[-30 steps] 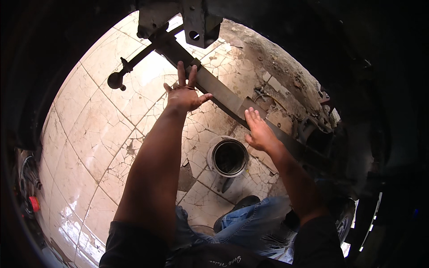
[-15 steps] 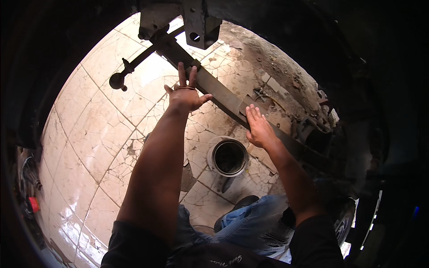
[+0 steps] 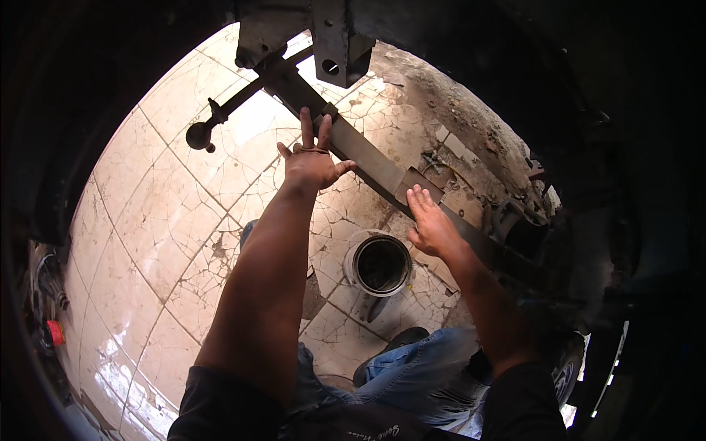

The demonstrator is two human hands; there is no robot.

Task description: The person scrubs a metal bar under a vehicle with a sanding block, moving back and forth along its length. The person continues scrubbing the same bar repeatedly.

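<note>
A long flat metal bar, like a leaf spring [image 3: 368, 158], runs slantwise from the upper left down to the right. Against it rests my left hand [image 3: 310, 167], fingers spread and holding nothing; its fingertips are near a dark clamp [image 3: 325, 112] round the bar. My right hand [image 3: 435, 226] lies farther down the bar, fingers stretched out flat, just below a thin brownish plate [image 3: 424, 185] on the bar. At the bar's upper end, a dark rod with a ball-shaped end [image 3: 198, 135] sticks out to the left.
A metal bracket with holes [image 3: 332, 44] hangs over the bar's top end. An open round bucket [image 3: 356, 284] stands on the cracked tile floor [image 3: 176, 198] between my arms. Dirt and rubble [image 3: 456, 103] lie at the far right. Dark vehicle parts surround the view.
The view has shifted slightly. My right hand has slid a little toward me, showing more of the thin plate. My left hand keeps its place on the bar.
</note>
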